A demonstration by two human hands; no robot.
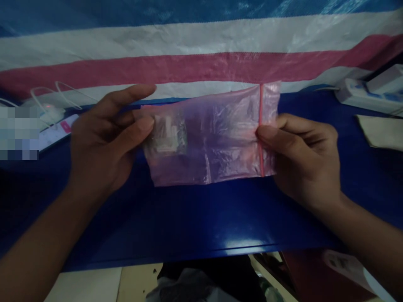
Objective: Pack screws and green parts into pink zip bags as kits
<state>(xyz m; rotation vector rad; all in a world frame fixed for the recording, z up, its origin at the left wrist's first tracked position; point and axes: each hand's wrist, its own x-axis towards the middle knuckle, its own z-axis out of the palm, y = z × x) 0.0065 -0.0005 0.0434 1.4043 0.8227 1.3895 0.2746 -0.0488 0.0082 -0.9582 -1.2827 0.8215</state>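
Note:
A pink see-through zip-lock bag (201,167) is stretched between both hands above the blue table. At its left end my left hand (103,138) pinches the corner between thumb and fingers, the index finger raised. My right hand (305,155) grips the opposite end, its thumb pressed on the red zip strip. Inside the bag, near my left thumb, lies a small clear packet (170,136) with pale pieces that I cannot make out. The fingers behind the bag are hidden.
White power strips stand at the left (55,130) and right (368,94), with cables. A beige flat item (382,131) lies at the right. Behind hangs a striped plastic sheet (201,40). The blue table's (195,230) front edge runs below my hands.

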